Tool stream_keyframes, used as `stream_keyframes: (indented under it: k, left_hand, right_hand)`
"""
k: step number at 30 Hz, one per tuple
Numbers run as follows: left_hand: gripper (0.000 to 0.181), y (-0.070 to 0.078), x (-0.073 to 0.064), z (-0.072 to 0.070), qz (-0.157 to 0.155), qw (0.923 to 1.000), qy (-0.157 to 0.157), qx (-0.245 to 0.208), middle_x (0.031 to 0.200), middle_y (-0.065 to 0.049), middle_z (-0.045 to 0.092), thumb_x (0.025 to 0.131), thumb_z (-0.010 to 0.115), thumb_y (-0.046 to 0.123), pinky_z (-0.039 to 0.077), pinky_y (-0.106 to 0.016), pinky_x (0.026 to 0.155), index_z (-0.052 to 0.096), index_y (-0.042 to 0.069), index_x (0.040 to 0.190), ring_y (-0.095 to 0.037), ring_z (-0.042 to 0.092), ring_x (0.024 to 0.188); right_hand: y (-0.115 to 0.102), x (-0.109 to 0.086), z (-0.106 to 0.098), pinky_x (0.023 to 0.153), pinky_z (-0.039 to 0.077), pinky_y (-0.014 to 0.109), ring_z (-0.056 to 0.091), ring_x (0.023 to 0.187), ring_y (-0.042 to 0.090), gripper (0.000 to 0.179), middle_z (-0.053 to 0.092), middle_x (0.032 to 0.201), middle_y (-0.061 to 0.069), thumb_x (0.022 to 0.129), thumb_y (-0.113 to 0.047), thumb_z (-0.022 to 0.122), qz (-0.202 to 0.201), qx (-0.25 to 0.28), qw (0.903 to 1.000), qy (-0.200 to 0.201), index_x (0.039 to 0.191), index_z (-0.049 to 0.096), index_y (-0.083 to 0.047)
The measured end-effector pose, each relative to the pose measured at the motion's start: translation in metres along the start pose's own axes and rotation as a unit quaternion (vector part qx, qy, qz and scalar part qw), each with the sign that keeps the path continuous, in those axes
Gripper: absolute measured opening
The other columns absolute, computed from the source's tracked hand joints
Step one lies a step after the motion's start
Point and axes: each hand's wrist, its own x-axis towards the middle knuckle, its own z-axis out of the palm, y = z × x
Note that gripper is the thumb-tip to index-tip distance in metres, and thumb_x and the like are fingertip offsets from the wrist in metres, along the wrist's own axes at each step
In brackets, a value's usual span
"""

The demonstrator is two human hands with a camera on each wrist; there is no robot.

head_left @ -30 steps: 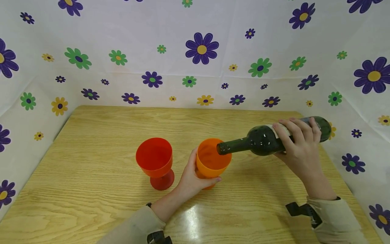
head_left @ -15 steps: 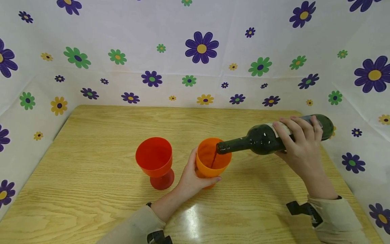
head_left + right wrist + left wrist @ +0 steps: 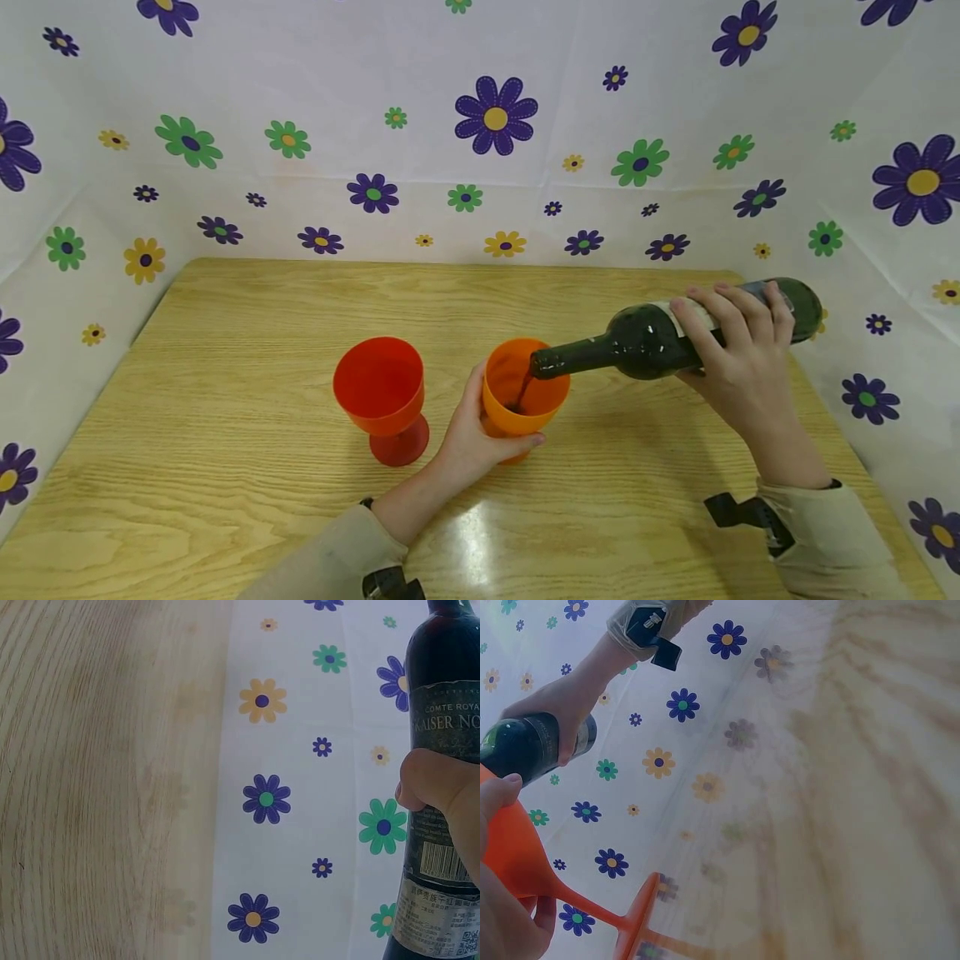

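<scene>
Dark green bottle (image 3: 660, 340) with black label lettered pale; dark red stream. Orange goblet (image 3: 523, 392); red goblet (image 3: 381, 398) at its nine o'clock. Pale yellow wood-grain table (image 3: 225, 433). White backdrop (image 3: 420, 75) strewn with purple, green, yellow flowers.

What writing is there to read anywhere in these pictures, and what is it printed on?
"COMTE ROYA": dark front label of the dark green glass wine bottle, cut off by the frame edge.
"AISER NO": the line below on that label, its start unclear and its end cut off.
White back label: barcode, QR code and small print, too small to read.
Nothing readable on the orange plastic goblet or the red plastic goblet.
</scene>
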Motion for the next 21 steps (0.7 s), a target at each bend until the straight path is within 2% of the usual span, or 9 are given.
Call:
stream_keyframes:
  k: [9, 16, 21]
  left_hand:
    - [0.086, -0.0008, 0.0000, -0.0007, 0.011, 0.9999, -0.006, -0.011, 0.126, -0.003, 0.049, 0.065, 0.079, -0.002, 0.028, -0.043, 0.102, 0.033, 0.021, 0.133, -0.025, 0.044, 0.118]
    - [0.084, -0.0008, 0.0000, -0.0008, 0.008, 0.9999, -0.003, -0.007, 0.126, 0.001, 0.049, 0.065, 0.079, -0.001, 0.030, -0.041, 0.102, 0.033, 0.022, 0.132, -0.016, 0.045, 0.116]
    - [0.083, -0.0010, -0.0002, -0.0009, 0.011, 0.9999, -0.003, 0.002, 0.124, 0.004, 0.049, 0.065, 0.079, 0.001, 0.029, -0.041, 0.102, 0.033, 0.021, 0.131, -0.016, 0.046, 0.115]
  right_hand:
    - [-0.0004, 0.0001, -0.0003, 0.101, 0.017, 0.061, 0.043, 0.111, 0.039, 0.111, 0.052, 0.120, 0.014, 0.021, 0.000, 0.091, 0.001, 0.000, 1.0000, -0.005, 0.123, 0.051, -0.017]
    - [0.0001, 0.0007, -0.0001, 0.102, 0.017, 0.061, 0.043, 0.111, 0.039, 0.112, 0.052, 0.120, 0.014, 0.021, 0.000, 0.091, -0.001, -0.001, 1.0000, -0.006, 0.124, 0.051, -0.018]
    - [-0.0005, 0.0017, -0.0003, 0.101, 0.018, 0.061, 0.043, 0.111, 0.039, 0.111, 0.052, 0.120, 0.014, 0.022, 0.001, 0.091, 0.001, 0.001, 1.0000, -0.004, 0.123, 0.051, -0.018]
